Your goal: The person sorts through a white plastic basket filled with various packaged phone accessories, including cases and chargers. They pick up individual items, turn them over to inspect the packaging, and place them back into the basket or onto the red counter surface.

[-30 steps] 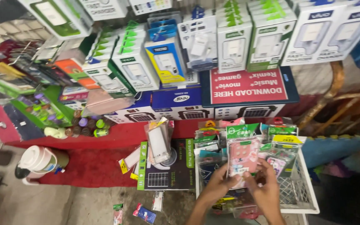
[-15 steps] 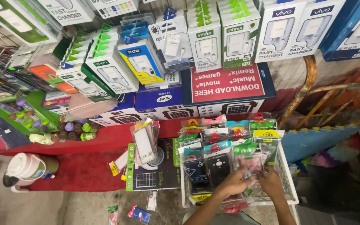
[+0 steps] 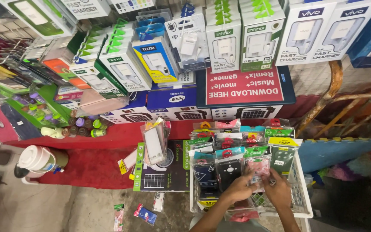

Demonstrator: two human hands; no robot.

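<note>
A white wire basket (image 3: 302,198) at the lower right holds several packaged phone cases standing in rows. My left hand (image 3: 235,190) and my right hand (image 3: 277,192) meet over the basket's front. Together they pinch a clear packet with a pink phone case (image 3: 259,170) in the front row. Beside it stand a black case packet (image 3: 229,171) on the left and a dark green case packet (image 3: 283,157) on the right.
A black flat box (image 3: 169,172) with a clear packet (image 3: 155,144) on top lies left of the basket on a red cloth (image 3: 92,163). Stacked charger boxes (image 3: 224,43) and a red sign (image 3: 243,85) fill the back. A white jug (image 3: 38,160) and small packets (image 3: 145,214) sit on the floor.
The view has shifted left and down a little. Both hands have moved from the basket's front edge up into the front row and now hold the pink case packet.
</note>
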